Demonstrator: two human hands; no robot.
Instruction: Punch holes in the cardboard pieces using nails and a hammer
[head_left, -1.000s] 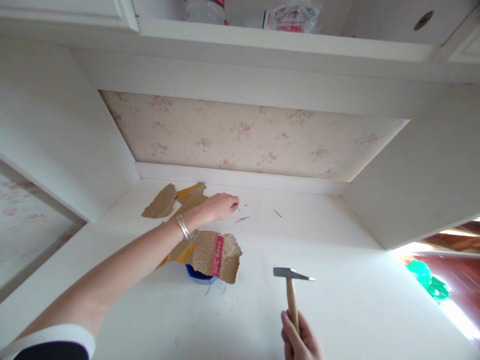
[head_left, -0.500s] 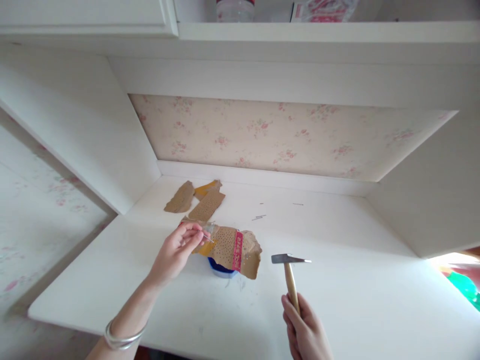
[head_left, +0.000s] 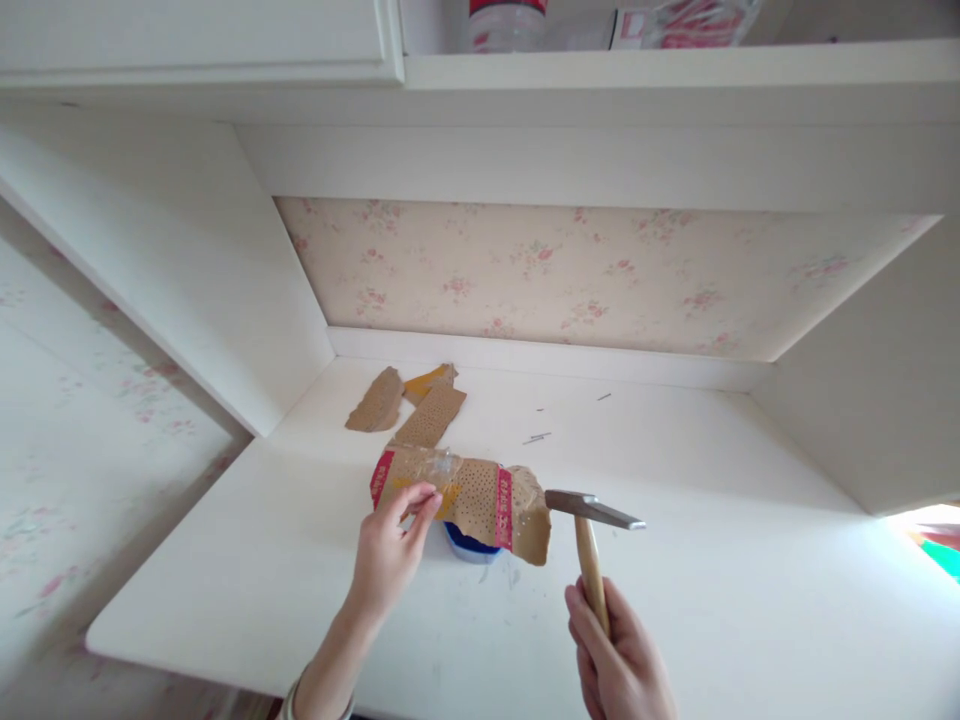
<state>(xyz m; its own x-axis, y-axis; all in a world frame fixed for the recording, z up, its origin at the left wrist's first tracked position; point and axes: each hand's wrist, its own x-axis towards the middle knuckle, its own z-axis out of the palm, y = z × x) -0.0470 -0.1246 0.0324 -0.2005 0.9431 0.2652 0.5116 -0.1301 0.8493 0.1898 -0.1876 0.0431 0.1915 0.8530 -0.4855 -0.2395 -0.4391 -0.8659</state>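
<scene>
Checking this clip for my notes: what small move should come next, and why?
Perhaps steady the left hand with its fingers against the dotted cardboard: they pinch together over it, contact unclear, while the right hand holds the hammer close by.

Single head-worn view, from above the near side of the desk (head_left: pixel 765 580), facing forward and down across it, hands (head_left: pixel 390 560) close, over it, wall (head_left: pixel 487 270) behind it, shelf (head_left: pixel 675 68) above it.
</scene>
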